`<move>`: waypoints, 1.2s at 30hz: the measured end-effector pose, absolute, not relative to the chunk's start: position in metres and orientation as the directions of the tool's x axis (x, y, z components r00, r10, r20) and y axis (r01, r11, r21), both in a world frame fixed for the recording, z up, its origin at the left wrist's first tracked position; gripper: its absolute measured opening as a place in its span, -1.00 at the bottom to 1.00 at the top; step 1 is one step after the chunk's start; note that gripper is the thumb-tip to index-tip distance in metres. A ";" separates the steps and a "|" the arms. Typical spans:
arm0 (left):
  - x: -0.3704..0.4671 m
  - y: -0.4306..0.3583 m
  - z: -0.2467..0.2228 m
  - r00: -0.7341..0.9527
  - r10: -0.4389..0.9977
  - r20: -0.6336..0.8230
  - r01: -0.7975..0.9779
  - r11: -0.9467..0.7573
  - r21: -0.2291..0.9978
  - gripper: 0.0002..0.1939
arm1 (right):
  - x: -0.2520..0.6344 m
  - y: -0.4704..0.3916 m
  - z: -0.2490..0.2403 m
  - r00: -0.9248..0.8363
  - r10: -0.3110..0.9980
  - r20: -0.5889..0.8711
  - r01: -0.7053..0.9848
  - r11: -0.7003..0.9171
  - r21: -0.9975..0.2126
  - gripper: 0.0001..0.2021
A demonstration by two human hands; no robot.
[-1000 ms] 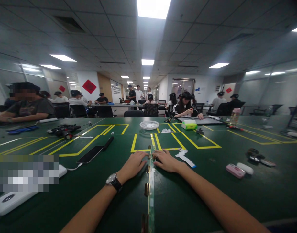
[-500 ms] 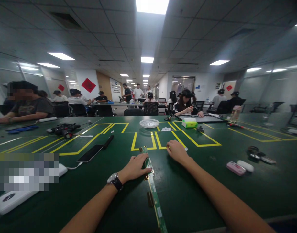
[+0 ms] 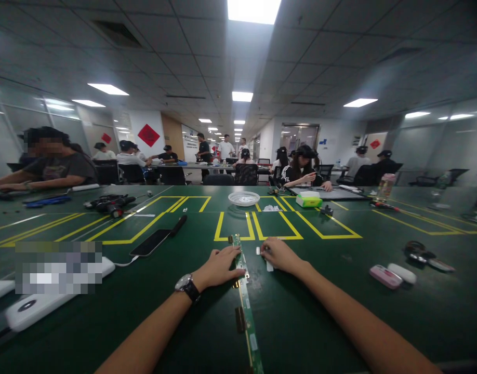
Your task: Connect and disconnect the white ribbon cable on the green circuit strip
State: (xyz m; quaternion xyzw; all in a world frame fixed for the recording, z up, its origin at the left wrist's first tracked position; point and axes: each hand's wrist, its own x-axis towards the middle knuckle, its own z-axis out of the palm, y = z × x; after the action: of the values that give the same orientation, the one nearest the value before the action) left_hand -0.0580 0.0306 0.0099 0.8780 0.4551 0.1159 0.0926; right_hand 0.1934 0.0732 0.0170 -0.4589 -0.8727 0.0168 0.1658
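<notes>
A long, narrow green circuit board (image 3: 253, 327) with brown flaps along its left side runs away from me on the green table. My left hand (image 3: 222, 266) lies across its far part, fingers and thumb pressed on it. Just right of the board, my right hand (image 3: 282, 255) is closed in a pinch on a small white piece (image 3: 257, 250) that shows at the fingertips. A second whitish strip (image 3: 270, 267) shows beneath the right hand; whether it is held or lies on the table I cannot tell.
Ahead stand a white plastic basket (image 3: 243, 199) and a green tissue pack (image 3: 308, 200). A phone (image 3: 156, 242) on a cable and a white power strip (image 3: 59, 296) lie left; a pink case (image 3: 385, 276) and keys (image 3: 427, 257) lie right. People sit beyond.
My right hand has come back toward me and nearer the board from the yellow tape lines, with the white piece at its fingertips. My left hand stays on the board. The view has shifted slightly.
</notes>
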 end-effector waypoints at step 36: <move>-0.057 0.034 0.007 0.596 0.802 0.036 0.771 -0.585 0.253 -0.32 | 0.168 0.059 0.005 -0.620 0.663 0.420 0.590 0.747 -0.307 -0.93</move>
State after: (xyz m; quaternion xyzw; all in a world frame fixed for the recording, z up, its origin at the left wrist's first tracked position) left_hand -0.0566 0.0339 0.0070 0.8871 0.4432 0.0734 0.1058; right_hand 0.1679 0.0586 0.0052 -0.3490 -0.8973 0.0697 0.2612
